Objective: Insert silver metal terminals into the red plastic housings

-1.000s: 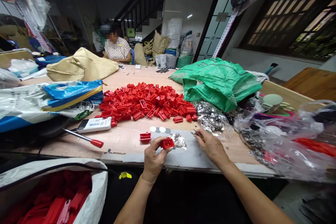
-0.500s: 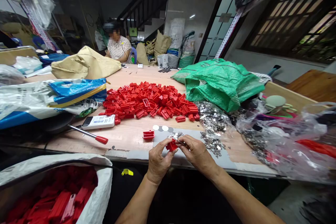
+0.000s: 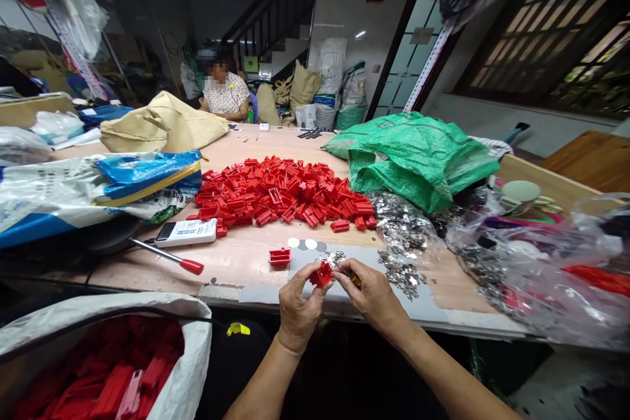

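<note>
My left hand (image 3: 298, 305) pinches a small red plastic piece (image 3: 321, 273) just above the table's near edge. My right hand (image 3: 371, 292) is closed, its fingertips pressed against that same piece; it grips a thin tool that barely shows. A little heap of small silvery metal parts (image 3: 333, 257) lies right behind the hands on a grey mat (image 3: 364, 262). One loose red piece (image 3: 279, 256) rests to the left of them. A big pile of the same red pieces (image 3: 283, 193) covers the middle of the wooden table (image 3: 236, 256).
A white remote (image 3: 187, 233) and a red-handled screwdriver (image 3: 170, 257) lie left. More silvery parts (image 3: 401, 223) spill beside a green bag (image 3: 418, 154). A white sack of red pieces (image 3: 113, 367) stands at lower left. Another person (image 3: 224, 92) sits at the far end.
My right hand came in from the silvery parts on the right and now meets the red piece in my left hand. The left hand stayed roughly in place.
</note>
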Motion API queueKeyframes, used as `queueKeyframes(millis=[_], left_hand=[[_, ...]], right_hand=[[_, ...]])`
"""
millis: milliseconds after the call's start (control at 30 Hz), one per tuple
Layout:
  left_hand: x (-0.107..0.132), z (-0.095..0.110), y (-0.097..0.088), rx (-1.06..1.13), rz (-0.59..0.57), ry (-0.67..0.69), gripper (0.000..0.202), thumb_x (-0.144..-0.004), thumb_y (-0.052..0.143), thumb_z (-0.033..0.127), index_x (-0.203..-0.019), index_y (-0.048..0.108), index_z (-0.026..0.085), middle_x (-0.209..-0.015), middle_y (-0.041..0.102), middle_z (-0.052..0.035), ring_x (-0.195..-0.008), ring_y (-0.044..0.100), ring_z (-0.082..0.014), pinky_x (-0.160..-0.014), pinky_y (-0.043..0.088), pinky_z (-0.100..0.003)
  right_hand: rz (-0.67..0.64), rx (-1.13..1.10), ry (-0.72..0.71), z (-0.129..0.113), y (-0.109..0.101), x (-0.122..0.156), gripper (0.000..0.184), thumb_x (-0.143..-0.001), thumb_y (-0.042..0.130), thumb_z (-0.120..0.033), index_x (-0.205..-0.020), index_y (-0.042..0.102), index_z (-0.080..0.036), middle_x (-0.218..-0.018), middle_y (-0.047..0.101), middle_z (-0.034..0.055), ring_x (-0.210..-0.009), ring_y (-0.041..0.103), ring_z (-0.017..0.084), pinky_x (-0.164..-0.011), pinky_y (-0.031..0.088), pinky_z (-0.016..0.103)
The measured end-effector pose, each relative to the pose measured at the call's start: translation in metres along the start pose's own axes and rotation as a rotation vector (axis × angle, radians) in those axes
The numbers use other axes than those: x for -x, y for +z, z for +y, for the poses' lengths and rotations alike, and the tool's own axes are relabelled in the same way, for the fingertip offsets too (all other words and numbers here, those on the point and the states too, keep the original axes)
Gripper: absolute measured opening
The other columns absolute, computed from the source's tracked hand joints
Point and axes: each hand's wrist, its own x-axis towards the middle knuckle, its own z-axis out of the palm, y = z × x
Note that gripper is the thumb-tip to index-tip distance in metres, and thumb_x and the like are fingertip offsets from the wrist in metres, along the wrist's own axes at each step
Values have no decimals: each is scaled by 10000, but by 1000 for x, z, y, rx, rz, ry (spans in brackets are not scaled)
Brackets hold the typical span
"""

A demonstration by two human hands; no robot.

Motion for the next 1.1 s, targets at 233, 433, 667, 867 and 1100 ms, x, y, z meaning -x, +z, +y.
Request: queueKeyframes(millis=[233, 433, 667, 867, 1100], left_hand=[[4, -4, 3, -102, 46, 75, 372, -769, 673, 168, -1131, 616, 231, -1055, 716, -60, -948, 680, -206, -851, 545, -315], [5, -7, 6, -218, 72, 201, 369, -783, 656, 140, -1140, 588, 199, -1049, 718, -70, -947, 685, -190, -850, 559, -300], [4, -7, 4, -255, 51, 243, 369, -781, 641, 98, -1135, 582, 182, -1059, 715, -82, -967, 682, -191, -861, 555, -289], [5, -5, 2, -176, 11, 172, 376, -782, 645, 122, -1145, 596, 205, -1062, 714, -66, -965, 681, -197, -866, 551, -297], [5, -4, 3, -91, -13, 58, 360, -787, 657, 175, -1138, 597, 226, -1070, 705, -54, -990, 665, -204, -888, 537, -330]], right_hand=[[49, -54, 70, -12, 5, -2, 167, -885, 463, -336, -834, 558, -209, -739, 641, 14, -640, 577, 148, -594, 427, 235], [54, -95, 194, -12, 7, -10, 168, -834, 494, -330, -735, 548, -204, -616, 578, -32, -561, 516, 122, -560, 394, 221], [42, -63, 210, -15, 5, -8, 141, -810, 497, -308, -717, 541, -212, -635, 600, -21, -566, 520, 130, -558, 374, 225], [-77, -120, 169, -8, 1, -11, 140, -813, 504, -308, -713, 520, -213, -648, 567, -27, -598, 502, 134, -571, 360, 235], [-126, -388, 167, 10, -8, -19, 155, -804, 560, -334, -750, 517, -196, -714, 527, -26, -698, 483, 140, -652, 382, 249]])
